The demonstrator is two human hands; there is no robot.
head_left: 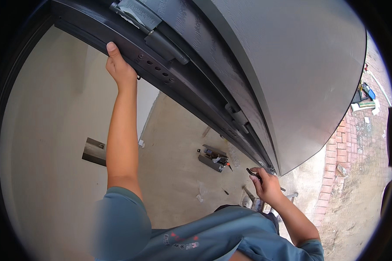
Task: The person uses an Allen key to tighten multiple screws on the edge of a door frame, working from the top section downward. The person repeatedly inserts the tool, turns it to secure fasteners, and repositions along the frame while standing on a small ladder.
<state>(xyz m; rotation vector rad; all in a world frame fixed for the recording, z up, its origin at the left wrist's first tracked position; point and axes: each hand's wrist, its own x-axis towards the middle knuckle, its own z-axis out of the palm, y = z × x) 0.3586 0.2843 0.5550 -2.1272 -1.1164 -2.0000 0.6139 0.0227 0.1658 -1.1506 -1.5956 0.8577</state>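
A dark metal door frame runs from the upper left down to the right, with several round holes in its face. My left hand grips its edge beside the holes, thumb on the face and fingers hidden behind. Next to the frame is the grey door, standing open, with cylindrical hinges along the gap. Low on the right, near the frame's lower end, my right hand is closed round a slim black tool; its exact kind is unclear.
An open toolbox with tools in it sits on the concrete floor. A short dark profile stands by the pale wall. Beneath my right hand is a metal stool or step, partly hidden. Outside lie brick paving and scattered items.
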